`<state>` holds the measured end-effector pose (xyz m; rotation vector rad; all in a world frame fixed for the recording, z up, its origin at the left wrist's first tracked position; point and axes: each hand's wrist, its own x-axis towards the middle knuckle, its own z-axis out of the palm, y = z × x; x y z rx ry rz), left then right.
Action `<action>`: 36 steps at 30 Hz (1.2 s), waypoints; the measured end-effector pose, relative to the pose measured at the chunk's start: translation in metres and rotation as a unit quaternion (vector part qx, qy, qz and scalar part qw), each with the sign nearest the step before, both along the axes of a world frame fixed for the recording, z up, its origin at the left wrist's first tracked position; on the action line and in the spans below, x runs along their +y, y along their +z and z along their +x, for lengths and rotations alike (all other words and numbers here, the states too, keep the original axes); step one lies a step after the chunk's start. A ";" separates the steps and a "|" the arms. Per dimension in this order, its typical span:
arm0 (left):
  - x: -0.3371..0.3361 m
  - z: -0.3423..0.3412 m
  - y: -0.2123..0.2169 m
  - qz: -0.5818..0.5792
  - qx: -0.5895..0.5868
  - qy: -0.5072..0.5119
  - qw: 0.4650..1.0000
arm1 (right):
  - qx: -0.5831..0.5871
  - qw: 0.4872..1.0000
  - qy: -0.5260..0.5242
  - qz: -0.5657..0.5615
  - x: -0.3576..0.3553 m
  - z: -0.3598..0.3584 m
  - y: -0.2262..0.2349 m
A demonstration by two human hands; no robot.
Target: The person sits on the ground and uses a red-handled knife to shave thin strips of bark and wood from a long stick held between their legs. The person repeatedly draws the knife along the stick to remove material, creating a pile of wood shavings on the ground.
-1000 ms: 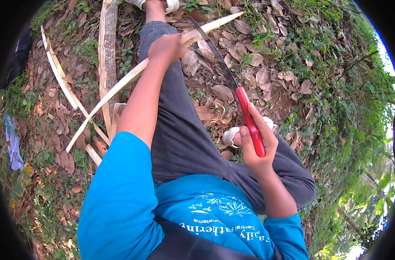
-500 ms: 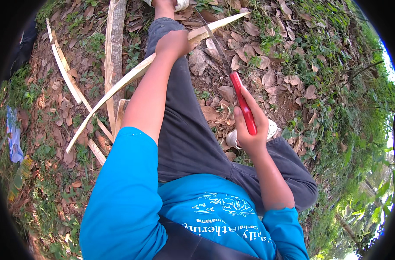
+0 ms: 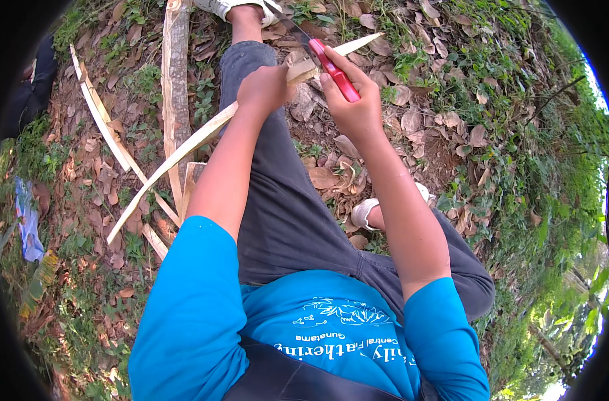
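Observation:
A long, curved strip of pale split wood [image 3: 174, 157] slants across my outstretched leg, and my left hand [image 3: 264, 92] is closed round it near its far end. My right hand [image 3: 353, 103] grips a red-handled bladed tool [image 3: 336, 72] just to the right of my left hand. Its long, narrow dark blade points away toward my far shoe and crosses over the strip near its tip. Whether the blade has teeth I cannot make out. Behind my left fingers, part of the strip is hidden.
On the left, a bark-covered length of split wood [image 3: 177, 73] lies beside more pale strips [image 3: 98, 110]. Dry leaves [image 3: 411, 120] and low green plants cover the ground. A blue plastic piece [image 3: 28, 220] lies far left, below a dark bundle [image 3: 38, 83].
My right hand has moved forward and left with the red-handled tool, bringing it close to my left hand. The blade now reaches farther toward the shoe. My left hand still holds the strip.

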<state>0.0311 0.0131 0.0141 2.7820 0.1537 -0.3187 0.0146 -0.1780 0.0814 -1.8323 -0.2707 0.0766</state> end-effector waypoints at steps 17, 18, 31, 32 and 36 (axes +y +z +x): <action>-0.005 0.021 -0.002 -0.015 0.062 -0.039 0.997 | -0.005 0.995 -0.006 -0.098 -0.108 -0.163 0.086; -0.006 0.018 -0.001 -0.019 0.050 -0.034 0.998 | -0.005 0.996 -0.009 -0.093 -0.098 -0.154 0.084; -0.006 0.019 0.002 -0.006 0.064 -0.045 0.997 | -0.019 0.999 -0.045 -0.018 -0.021 -0.060 -0.005; -0.003 0.021 -0.002 -0.013 0.068 -0.038 0.997 | -0.003 0.998 -0.044 -0.035 -0.031 -0.080 0.003; 0.001 0.024 -0.011 -0.007 0.081 -0.028 0.996 | 0.046 0.996 -0.041 -0.060 -0.082 -0.146 0.052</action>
